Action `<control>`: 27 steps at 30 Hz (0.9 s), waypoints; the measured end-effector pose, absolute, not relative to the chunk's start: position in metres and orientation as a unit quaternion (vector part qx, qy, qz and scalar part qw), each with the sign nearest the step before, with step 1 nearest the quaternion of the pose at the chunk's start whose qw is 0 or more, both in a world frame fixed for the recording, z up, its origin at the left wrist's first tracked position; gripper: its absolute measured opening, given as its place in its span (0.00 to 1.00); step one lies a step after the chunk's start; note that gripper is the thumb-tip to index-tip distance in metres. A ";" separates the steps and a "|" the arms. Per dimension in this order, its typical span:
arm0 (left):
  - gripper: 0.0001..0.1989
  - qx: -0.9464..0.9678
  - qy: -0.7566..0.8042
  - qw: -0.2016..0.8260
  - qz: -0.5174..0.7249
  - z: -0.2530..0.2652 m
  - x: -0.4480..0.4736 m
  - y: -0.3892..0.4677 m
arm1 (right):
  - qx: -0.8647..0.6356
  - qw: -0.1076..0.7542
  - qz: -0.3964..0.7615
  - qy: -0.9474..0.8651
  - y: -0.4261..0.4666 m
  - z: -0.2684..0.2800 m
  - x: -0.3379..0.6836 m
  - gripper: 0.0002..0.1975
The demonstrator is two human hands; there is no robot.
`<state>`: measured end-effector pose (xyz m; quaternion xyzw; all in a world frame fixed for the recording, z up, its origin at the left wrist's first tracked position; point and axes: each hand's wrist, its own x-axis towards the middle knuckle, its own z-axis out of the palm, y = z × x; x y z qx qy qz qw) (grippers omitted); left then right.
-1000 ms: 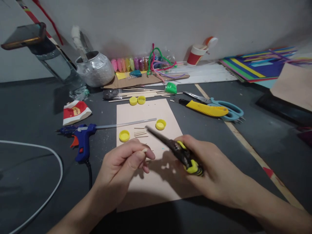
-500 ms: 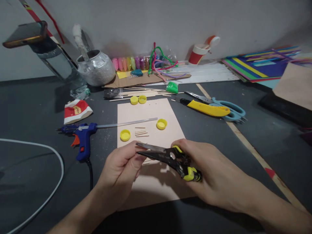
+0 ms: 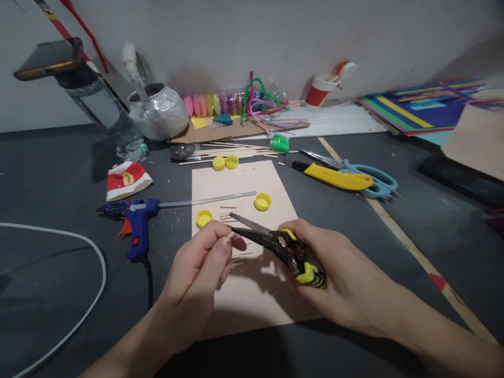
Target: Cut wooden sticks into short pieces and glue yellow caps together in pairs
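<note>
Snips (image 3: 275, 248) with black blades and yellow-and-black handles sit in the right hand (image 3: 334, 278), whose fingers are wrapped around the handles at about 4 o'clock from the blade tips; the blades stand parted and point toward 10 o'clock. Right at those tips is a short wooden stick (image 3: 231, 235), pinched between thumb and fingertips of the left hand (image 3: 202, 262), with only its pale end showing above the thumb. The stick end lies just beside the lower blade; whether the two touch cannot be told.

Both hands hover over a beige paper sheet (image 3: 252, 299) lying on the dark table (image 3: 59, 294). At 9 o'clock from the left hand lies a blue glue gun (image 3: 134, 226), a clear glue stick (image 3: 208, 200) running out from it toward 3 o'clock across the sheet. At 2 o'clock from the right hand, well apart, lie teal scissors (image 3: 370, 181) and, just beside them, a yellow utility knife (image 3: 334, 177). At 12 o'clock from the snips' tips a yellow bottle cap (image 3: 262, 201) rests on the sheet, and another yellow cap (image 3: 204, 218) lies at 11 o'clock from the left hand. Between the two caps lie a few cut stick pieces (image 3: 227, 213), close to the blade tips.
</note>
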<state>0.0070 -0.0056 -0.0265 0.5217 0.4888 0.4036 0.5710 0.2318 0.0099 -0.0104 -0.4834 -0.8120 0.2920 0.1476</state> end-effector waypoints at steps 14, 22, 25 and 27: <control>0.10 0.675 0.464 0.378 0.432 -0.031 0.005 0.000 | -0.471 0.150 0.246 -0.834 0.007 -0.011 0.233 0.08; 0.13 0.660 0.478 0.361 0.454 -0.033 0.011 0.001 | -0.492 0.143 0.257 -0.820 0.002 -0.014 0.234 0.05; 0.12 0.633 0.469 0.382 0.483 -0.033 0.012 -0.001 | -0.509 0.158 0.295 -0.793 0.004 -0.012 0.233 0.07; 0.11 0.609 0.469 0.391 0.506 -0.033 0.012 -0.002 | -0.509 0.160 0.304 -0.789 0.006 -0.010 0.232 0.08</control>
